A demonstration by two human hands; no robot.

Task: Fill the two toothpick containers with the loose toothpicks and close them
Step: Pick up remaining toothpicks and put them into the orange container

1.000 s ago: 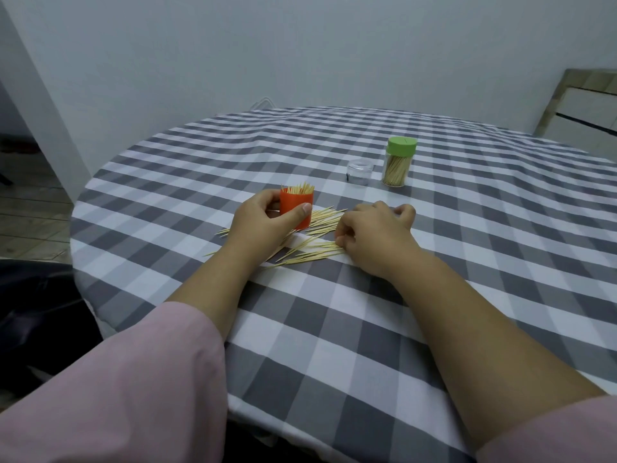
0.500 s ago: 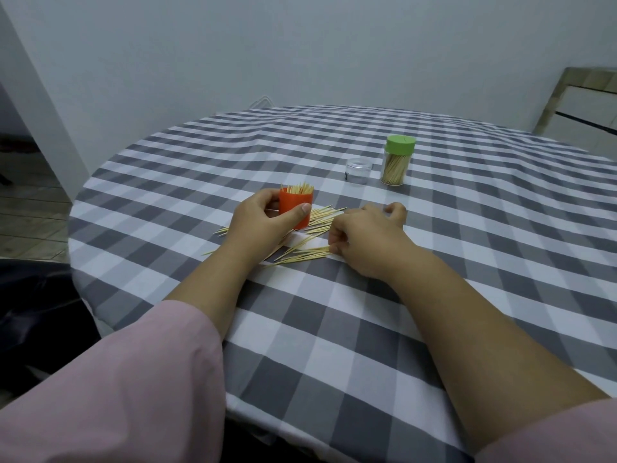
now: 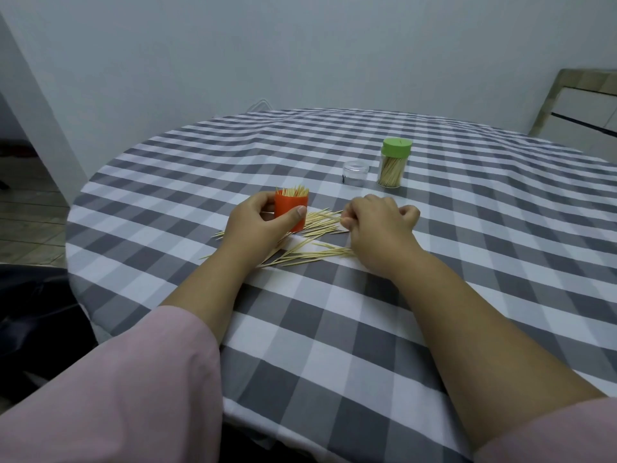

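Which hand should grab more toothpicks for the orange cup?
Probably the right hand: it sits over the loose toothpicks, fingers curled at them. The left hand is busy holding the orange cup.

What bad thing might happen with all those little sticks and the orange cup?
The orange cup is already crammed, so pushing more in might make sticks spill or tip it, though the left hand grips it. The loose toothpicks lie partly under both wrists, so the right hand might sweep some away or get pricked.
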